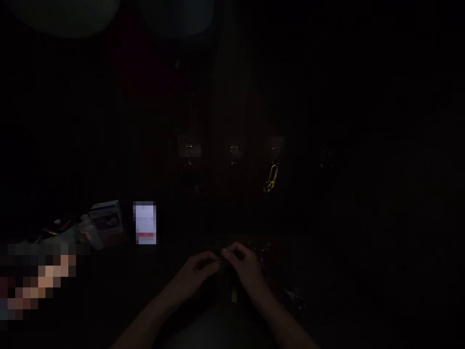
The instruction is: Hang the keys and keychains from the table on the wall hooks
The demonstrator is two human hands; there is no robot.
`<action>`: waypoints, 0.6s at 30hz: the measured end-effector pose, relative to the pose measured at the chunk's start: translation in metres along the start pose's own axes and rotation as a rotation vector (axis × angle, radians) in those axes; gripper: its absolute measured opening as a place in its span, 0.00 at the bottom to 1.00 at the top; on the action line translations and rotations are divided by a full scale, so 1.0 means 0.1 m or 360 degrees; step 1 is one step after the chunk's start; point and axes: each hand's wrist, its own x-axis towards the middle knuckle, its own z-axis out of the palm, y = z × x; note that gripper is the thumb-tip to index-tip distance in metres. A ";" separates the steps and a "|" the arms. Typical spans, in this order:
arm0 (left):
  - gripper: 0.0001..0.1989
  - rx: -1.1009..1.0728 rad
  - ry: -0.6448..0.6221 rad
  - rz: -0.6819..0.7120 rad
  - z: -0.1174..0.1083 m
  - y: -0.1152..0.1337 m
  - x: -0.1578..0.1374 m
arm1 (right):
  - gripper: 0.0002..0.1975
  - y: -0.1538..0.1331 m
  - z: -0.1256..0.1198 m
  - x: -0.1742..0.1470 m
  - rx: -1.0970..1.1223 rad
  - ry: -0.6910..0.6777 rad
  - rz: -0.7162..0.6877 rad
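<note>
In very dim light, my left hand and my right hand come close together at the lower middle. Thumb and fingers are pinched on both. Whatever lies between the fingertips is too small and dark to make out. A yellow-green strip shows just below my right hand; I cannot tell whether it is attached to what I hold. Beside my right hand lies a cluster of small shiny pieces, their kind unclear.
Metal hooks line the dark upright surface ahead, one bearing a yellow cord loop. Left of my hands stand a lit, blurred-out screen, a box and a pale bottle-like item. A pixelated patch covers the lower left.
</note>
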 end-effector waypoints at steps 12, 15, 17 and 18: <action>0.09 -0.0217 0.0452 0.0134 -0.11 0.16 0.04 | 0.19 0.02 -0.09 0.03 0.0096 0.0066 0.0007; 0.10 -0.0256 0.0607 0.0226 -0.23 0.30 0.06 | 0.22 0.13 -0.11 0.09 0.0071 0.0093 0.0041; 0.11 -0.0287 0.0693 0.0291 -0.32 0.41 0.10 | 0.22 0.19 -0.09 0.11 0.0058 0.0082 0.0051; 0.12 -0.0310 0.0739 0.0334 -0.37 0.47 0.12 | 0.22 0.22 -0.08 0.11 0.0059 0.0071 0.0045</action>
